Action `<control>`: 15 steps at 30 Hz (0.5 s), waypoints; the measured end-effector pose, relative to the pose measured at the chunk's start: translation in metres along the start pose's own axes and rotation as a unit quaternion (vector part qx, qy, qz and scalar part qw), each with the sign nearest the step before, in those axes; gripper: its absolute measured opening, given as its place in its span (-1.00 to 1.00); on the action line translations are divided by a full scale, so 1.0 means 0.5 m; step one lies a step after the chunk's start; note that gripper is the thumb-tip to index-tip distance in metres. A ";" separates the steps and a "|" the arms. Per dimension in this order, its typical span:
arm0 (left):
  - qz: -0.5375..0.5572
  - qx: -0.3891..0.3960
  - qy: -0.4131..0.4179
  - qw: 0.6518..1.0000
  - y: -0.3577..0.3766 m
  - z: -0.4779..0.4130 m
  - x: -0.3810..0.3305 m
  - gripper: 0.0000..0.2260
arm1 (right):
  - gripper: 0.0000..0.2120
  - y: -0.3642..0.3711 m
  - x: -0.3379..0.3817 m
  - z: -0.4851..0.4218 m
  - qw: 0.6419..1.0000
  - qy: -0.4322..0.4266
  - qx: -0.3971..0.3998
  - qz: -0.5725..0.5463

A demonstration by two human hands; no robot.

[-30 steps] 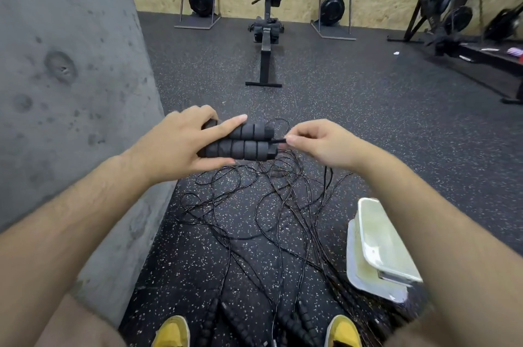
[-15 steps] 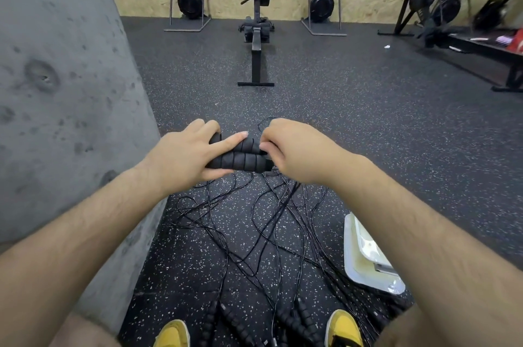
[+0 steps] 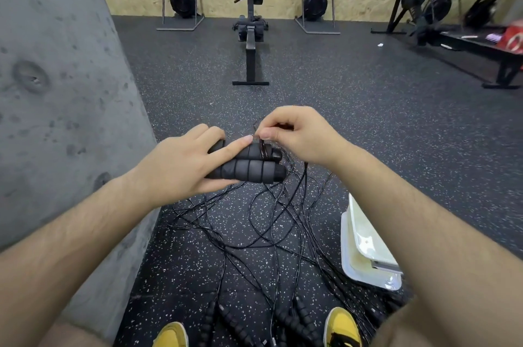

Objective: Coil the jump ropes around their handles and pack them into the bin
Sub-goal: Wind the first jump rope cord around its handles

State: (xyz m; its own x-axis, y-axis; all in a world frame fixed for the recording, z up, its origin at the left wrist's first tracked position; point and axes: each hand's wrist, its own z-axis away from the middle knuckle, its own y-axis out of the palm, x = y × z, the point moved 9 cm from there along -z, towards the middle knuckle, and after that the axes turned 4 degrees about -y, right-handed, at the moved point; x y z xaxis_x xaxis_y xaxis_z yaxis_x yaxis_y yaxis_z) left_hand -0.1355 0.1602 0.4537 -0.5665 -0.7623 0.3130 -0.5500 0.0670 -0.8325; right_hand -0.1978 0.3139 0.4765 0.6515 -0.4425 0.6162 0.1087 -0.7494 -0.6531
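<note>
The two foam handles [image 3: 249,169] are held side by side above the floor, gripped at their left end by the curled fingers of the left hand [image 3: 181,165], with the forefinger laid straight along the top. A few turns of thin cord [image 3: 262,148] are seen near the right end, pinched between thumb and fingertip of the right hand [image 3: 300,134]. Each turn is best drawn taut and laid flush beside the last (slack would likely slip off the end). Cord should be eased gently from the tangle of ropes [image 3: 254,233] on the floor, the white bin [image 3: 345,256] lying near on the right.
</note>
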 end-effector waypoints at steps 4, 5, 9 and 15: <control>0.029 -0.029 -0.035 0.999 -0.014 0.000 -0.004 -0.37 | -0.89 0.035 -0.042 0.014 0.989 0.084 0.030 -0.117; 0.023 -0.033 -0.049 0.998 -0.016 -0.002 0.001 -0.36 | -0.84 0.055 -0.046 0.017 0.987 0.094 0.042 -0.121; -0.014 -0.033 -0.122 0.992 -0.018 -0.013 0.034 -0.31 | -0.66 0.120 -0.046 0.038 0.983 0.159 0.055 -0.069; -0.103 0.011 -0.174 0.979 0.025 -0.017 0.073 -0.32 | -0.82 0.183 0.008 0.057 0.980 0.116 0.149 0.058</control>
State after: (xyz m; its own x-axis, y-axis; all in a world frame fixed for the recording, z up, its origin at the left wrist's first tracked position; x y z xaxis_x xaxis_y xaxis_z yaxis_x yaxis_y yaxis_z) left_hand -0.1684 0.1384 0.4585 -0.1992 -0.9315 0.3044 -0.6160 -0.1225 -0.7781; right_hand -0.1637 0.2576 0.4065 0.4880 -0.6423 0.5911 0.2809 -0.5257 -0.8030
